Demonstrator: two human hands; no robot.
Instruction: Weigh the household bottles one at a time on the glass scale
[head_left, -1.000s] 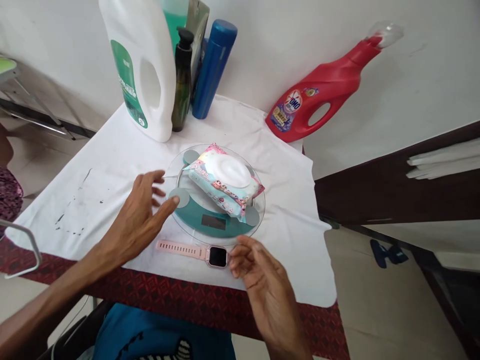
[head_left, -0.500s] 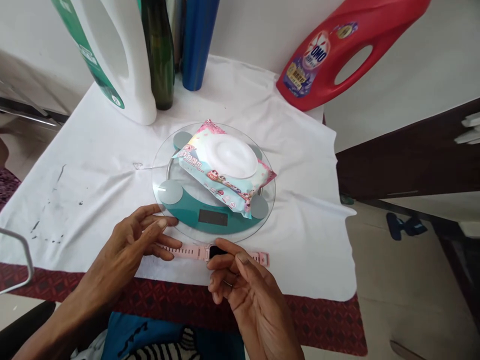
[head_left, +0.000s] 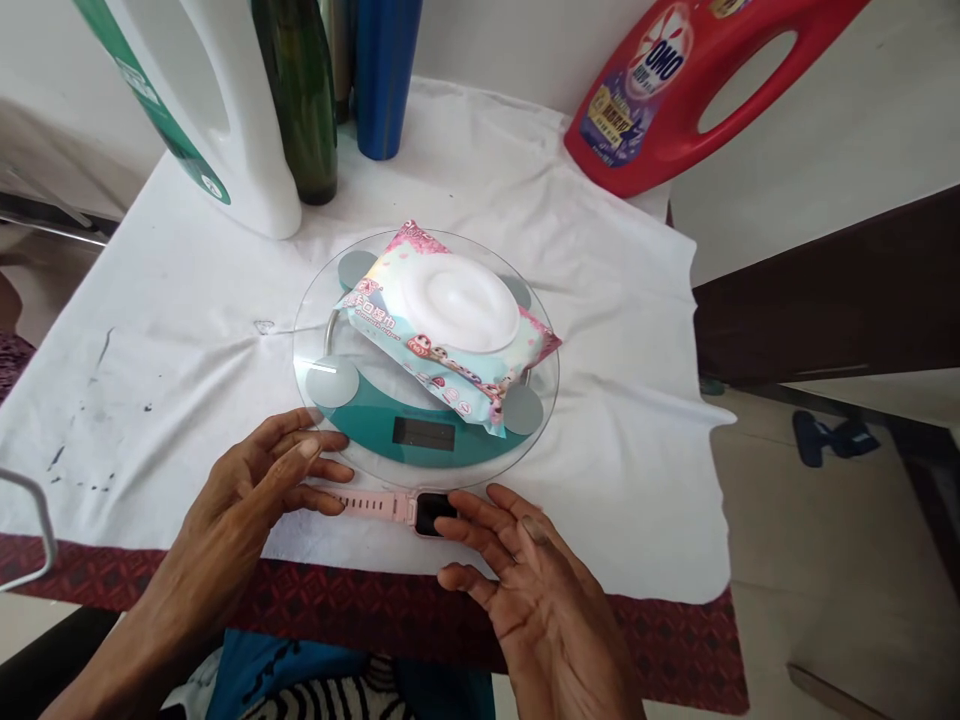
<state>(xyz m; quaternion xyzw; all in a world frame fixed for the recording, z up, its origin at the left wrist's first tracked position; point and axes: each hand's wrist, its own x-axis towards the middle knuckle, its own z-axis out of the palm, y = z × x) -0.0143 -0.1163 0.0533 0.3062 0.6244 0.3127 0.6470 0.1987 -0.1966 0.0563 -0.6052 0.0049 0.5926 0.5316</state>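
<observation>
At six o'clock of the glass scale point(head_left: 367, 425), just beyond its rim, a pink watch point(head_left: 390, 507) lies flat on the cloth-covered surface point(head_left: 645, 500). The left hand point(head_left: 251, 490) hovers at seven o'clock, the right hand point(head_left: 529, 575) at five, fingers over the watch's two ends; each grip is loosely open and holds nothing, though light contact is hard to tell. A wipes pack point(head_left: 450, 305) rests on the scale. The step seems to be reaching around the watch; lifting it would call for closing the fingers.
</observation>
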